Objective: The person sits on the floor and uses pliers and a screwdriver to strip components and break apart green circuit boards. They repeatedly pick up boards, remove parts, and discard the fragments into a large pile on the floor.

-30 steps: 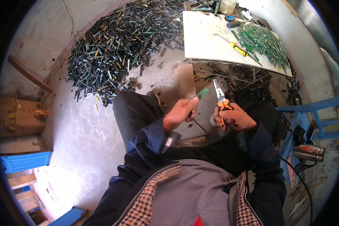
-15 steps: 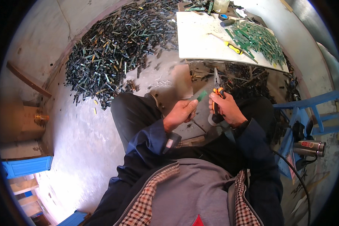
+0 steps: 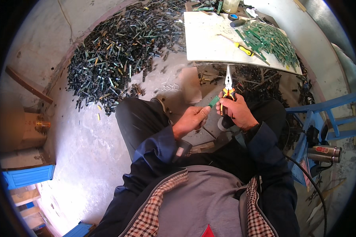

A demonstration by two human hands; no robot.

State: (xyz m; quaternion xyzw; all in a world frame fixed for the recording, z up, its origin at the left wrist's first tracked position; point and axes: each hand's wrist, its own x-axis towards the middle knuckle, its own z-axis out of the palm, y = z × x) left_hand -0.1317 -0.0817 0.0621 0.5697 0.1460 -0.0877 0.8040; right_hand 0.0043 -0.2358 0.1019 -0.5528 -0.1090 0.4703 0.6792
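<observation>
Between the thumb and fingers of my left hand [image 3: 192, 119] is a small green circuit board strip [image 3: 213, 102], its free end pointing up and to the right. My right hand [image 3: 236, 109] is closed round the orange-and-black handles of long-nose pliers [image 3: 228, 81], whose metal jaws point away from me toward the white board. The strip's tip is close to the fingers of my right hand; whether they touch I cannot tell. Both hands are above the gap between my bent knees.
A large heap of dark strips [image 3: 110, 59] covers the floor at far left. On the white board [image 3: 205, 43] lie a pile of green circuit boards [image 3: 271, 41], a yellow-and-black screwdriver [image 3: 244, 49] and blue tape [image 3: 233, 17]. A blue chair [image 3: 324, 106] and a steel flask [image 3: 324, 153] stand at right.
The pliers have turned slightly and now point straighter ahead. My hands have come a little closer together, with the green strip nearer the right fingers.
</observation>
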